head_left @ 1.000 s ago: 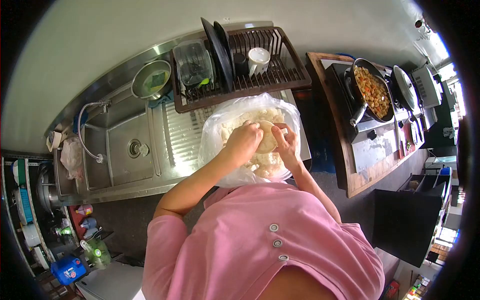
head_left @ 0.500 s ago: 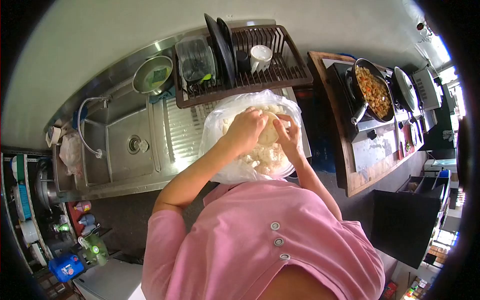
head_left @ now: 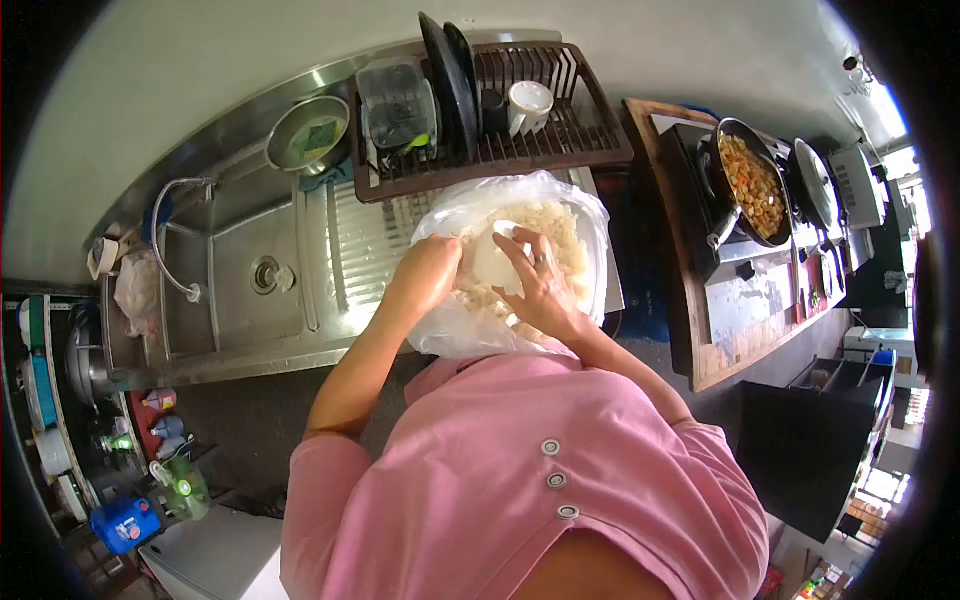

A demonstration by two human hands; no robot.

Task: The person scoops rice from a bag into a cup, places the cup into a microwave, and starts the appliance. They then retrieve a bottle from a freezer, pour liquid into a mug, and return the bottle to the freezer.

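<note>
Head view: the right hand (head_left: 541,287) grips a white cup (head_left: 488,264) over the rice (head_left: 560,228) in the plastic bag (head_left: 452,330). The left hand (head_left: 430,270) is at the bag's left side (fingertips hidden, so I cannot tell whether they grip). Beyond the bag sits the dish rack (head_left: 588,161); left of the bag, the sink (head_left: 235,250); right of the bag, a frying pan (head_left: 724,227) of food.
</note>
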